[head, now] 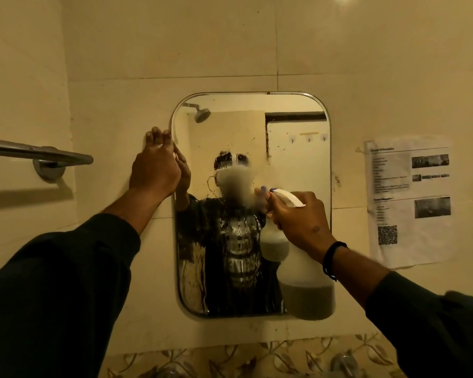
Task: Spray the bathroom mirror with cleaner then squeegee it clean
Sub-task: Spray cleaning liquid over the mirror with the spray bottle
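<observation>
The mirror point(290, 148), a rounded rectangle fixed to the cream tiled wall point(230, 45), hangs straight ahead, its glass wet with droplets and running streaks across the middle and lower part. The left hand point(155, 166) lies flat against the wall at the mirror's upper left edge, fingers straight and pointing up, its grip released and holding nothing. The right hand point(301, 219) has its grip wrapped around the neck of the spray bottle point(306, 285), held upright just in front of the mirror's lower right part, white nozzle aimed at the glass. The translucent bottle holds murky liquid in its lower portion. A metal towel bar point(36, 154) is mounted on the wall to the left, and printed sheets point(410, 200) are stuck to the wall on the right.
</observation>
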A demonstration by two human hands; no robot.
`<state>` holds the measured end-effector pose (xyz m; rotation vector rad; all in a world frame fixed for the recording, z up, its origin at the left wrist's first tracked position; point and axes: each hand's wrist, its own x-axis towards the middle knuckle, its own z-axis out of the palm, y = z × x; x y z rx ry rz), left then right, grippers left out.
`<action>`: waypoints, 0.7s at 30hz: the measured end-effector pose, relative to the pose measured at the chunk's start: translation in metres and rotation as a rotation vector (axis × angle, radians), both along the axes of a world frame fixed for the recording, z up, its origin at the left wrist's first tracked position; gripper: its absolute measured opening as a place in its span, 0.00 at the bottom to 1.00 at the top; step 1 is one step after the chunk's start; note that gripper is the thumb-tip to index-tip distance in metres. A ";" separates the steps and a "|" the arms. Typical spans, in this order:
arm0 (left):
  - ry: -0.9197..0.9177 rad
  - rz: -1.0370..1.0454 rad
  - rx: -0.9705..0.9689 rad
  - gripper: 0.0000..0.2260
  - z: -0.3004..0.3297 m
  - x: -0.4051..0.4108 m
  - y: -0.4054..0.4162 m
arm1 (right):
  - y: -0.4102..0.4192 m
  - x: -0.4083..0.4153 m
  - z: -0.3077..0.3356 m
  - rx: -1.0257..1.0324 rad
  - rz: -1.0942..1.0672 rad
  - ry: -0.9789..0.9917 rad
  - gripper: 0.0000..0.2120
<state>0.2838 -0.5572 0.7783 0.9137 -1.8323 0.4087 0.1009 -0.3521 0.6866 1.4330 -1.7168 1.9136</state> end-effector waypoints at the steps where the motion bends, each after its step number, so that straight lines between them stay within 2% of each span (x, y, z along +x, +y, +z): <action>1: -0.001 -0.001 0.002 0.24 0.000 0.000 0.000 | -0.002 0.001 -0.001 0.010 -0.021 0.004 0.15; 13: 0.006 -0.011 0.005 0.23 -0.001 0.001 0.002 | -0.022 0.018 -0.008 0.032 0.037 0.001 0.18; 21: 0.002 -0.017 0.007 0.24 0.000 0.001 0.002 | -0.032 0.030 -0.010 0.084 -0.023 0.075 0.20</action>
